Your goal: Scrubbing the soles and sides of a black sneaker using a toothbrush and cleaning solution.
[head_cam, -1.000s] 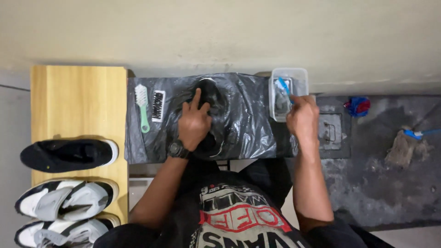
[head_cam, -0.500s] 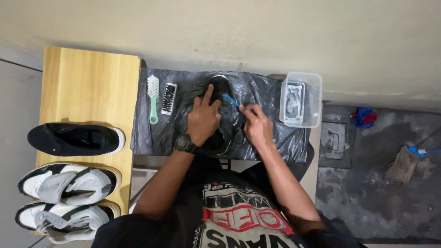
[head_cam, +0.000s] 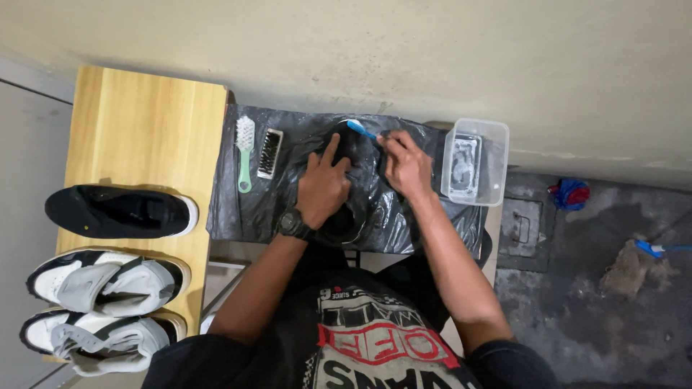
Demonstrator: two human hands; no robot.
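Crinkled black plastic sheet (head_cam: 404,216); left hand (head_cam: 323,189) presses black shoe (head_cam: 352,216); right hand (head_cam: 407,167) fingers grip blue toothbrush (head_cam: 358,129)

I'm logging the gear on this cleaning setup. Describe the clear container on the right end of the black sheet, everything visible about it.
The clear container is a small rectangular tub of see-through plastic with rounded corners and no lid. It sits upright on the right end of the black plastic sheet, partly overhanging the sheet's edge, close to the wall. Inside is what looks like foamy or cloudy water; what else it holds cannot be told. Neither hand touches it; the right hand, nearest, works beside it with a blue-handled brush.
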